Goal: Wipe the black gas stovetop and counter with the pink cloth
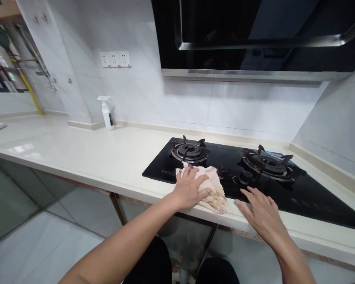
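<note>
Wears plain black legwear (154,262), left and right alike. Has a bare left forearm (136,232) and right forearm (292,256), bare left hand (189,190) and right hand (262,211).

A long, glossy cream countertop (65,146) runs beneath grey-white marbled wall tiles (142,98); a pale grey floor (44,252) lies below.

The one view looks from head height, in front of and above the black stove (225,154), facing forward and down. From near, it takes in the counter (130,152) left of the stove and the range hood (254,41) above it.
</note>
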Motion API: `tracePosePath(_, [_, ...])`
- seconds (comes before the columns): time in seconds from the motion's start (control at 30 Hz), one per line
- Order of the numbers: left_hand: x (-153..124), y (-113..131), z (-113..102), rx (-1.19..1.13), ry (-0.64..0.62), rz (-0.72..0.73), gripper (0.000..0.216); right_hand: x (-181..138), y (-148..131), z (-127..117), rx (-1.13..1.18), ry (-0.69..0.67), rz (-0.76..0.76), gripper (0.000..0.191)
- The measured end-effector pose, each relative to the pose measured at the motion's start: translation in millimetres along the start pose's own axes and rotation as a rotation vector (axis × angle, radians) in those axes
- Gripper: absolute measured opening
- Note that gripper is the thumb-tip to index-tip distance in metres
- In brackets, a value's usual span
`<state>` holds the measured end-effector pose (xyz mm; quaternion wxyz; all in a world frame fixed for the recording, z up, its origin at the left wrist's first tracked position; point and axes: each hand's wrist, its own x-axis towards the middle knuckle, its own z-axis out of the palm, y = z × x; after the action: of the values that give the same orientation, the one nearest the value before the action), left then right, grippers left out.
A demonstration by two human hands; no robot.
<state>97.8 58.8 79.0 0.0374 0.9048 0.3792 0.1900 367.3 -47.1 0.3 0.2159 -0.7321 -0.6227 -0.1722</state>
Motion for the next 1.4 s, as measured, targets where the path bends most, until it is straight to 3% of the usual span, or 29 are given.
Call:
tracePosePath(0.17, [37, -16, 1, -0.009, -0.084, 0.023, 0.048, 0, -4, -4, 0.016, 0.005, 0.006, 0.065])
tracePosePath(0.37, [79, -25, 13, 0.042, -0.035, -0.109, 0.048, 3, -8, -14, 0.016, -0.068, 0.026, 0.064])
tracePosePath(0.5, [85, -20, 18, 0.060, 0.000, -0.134, 0.049, 3, -8, -16, 0.024, -0.080, 0.030, 0.063])
tracePosePath(0.7, [42, -23, 10, 0.091, 0.046, -0.072, 0.053, 3, -7, -11, 0.027, -0.062, 0.030, 0.062])
tracePosePath(0.9, [1, -58, -21, 0.057, -0.046, 0.037, 0.055, 2, -4, -8, 0.044, -0.058, 0.032, 0.063])
tracePosePath(1.2, [-46, -129, -58, 0.161, 0.006, -0.184, 0.050, 2, -4, -7, 0.042, -0.066, 0.041, 0.065])
tracePosePath(1.3, [-58, -136, -65, 0.191, 0.119, -0.222, 0.046, 2, -4, -4, 0.032, -0.058, 0.042, 0.064])
tracePosePath(1.4, [-57, -127, -63, 0.177, 0.186, -0.175, 0.047, 2, -3, -2, 0.026, -0.044, 0.044, 0.065])
